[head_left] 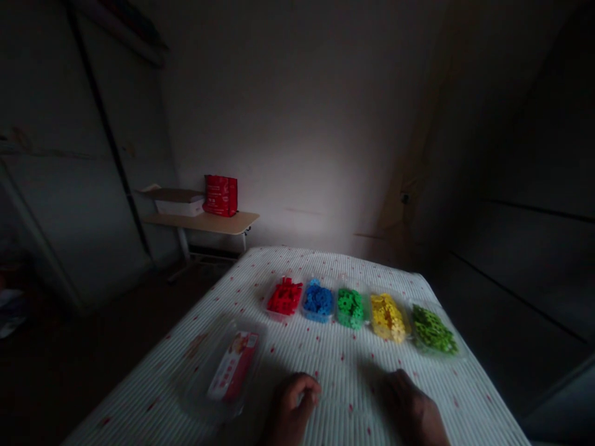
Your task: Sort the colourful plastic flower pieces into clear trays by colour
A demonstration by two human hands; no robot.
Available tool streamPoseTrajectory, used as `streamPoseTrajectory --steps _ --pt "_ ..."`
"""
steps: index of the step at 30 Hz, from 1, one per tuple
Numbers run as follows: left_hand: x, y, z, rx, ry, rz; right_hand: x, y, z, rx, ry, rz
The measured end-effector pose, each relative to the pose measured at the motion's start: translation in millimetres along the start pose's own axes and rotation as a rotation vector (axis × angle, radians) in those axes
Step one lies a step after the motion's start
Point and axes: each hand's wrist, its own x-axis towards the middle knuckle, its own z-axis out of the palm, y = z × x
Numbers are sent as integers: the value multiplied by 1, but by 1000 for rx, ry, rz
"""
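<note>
"So, where's the L hand?"

"Bottom centre of the frame, over the striped cloth [344,387]. L hand [295,402] has its fingers in a loose curl, thumb & index bent toward each other. Can't tell if the tips meet or pinch anything."

"And R?"

"R hand [411,406] is bottom right of centre, back of the hand up, fingers bent & close together AFAICT. It's dark & blurry, so can't tell what the tips do, or if they touch the cloth."

"OK, what's nearest each?"

"L: clear plastic box [216,356] w/ a red-&-white label [233,365], lower left, lying just beside that hand. R: the tubs w/ yellow & lime pcs, a bit above it in the frame."

"Tubs, pls?"

"Five clear tubs [277,316] in a row, centre to right of the frame. L to R: red pcs [284,297], blue pcs [318,300], green pcs [350,306], yellow pcs [388,317], lime pcs [434,329]. Both hands are apart from them."

"Background, quick?"

"Mid-left: small table [209,223] w/ a red bag [221,196] next to a white box [179,207]. Pale wall [297,124] up top, dim light."
</note>
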Motion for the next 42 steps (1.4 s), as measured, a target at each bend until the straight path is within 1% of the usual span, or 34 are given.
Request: streamPoseTrajectory --steps 4,7,11,17,20,23,28,32,36,42 --pt "1 15 -2 -46 51 -64 1 3 0 43 -5 21" --pt "2 20 -4 -54 62 -52 1 6 2 41 19 -2" --pt "4 15 -4 -12 64 -33 0 9 4 35 53 -41" --pt "3 8 -4 8 77 -61 -2 7 3 15 41 -46" --pt "3 9 -4 24 93 -76 -1 4 3 0 56 -64" --pt "4 11 -5 38 84 -44 0 2 2 -36 65 -82" --pt "3 15 -5 56 93 -35 1 -2 -1 -134 13 -47" --pt "3 19 -5 72 90 -21 1 -4 -3 -137 -17 -26" --pt "4 21 -5 88 91 -20 1 -6 -5 -165 -8 -64" --pt "3 23 -5 56 82 -14 1 -8 -7 -165 -17 -42"
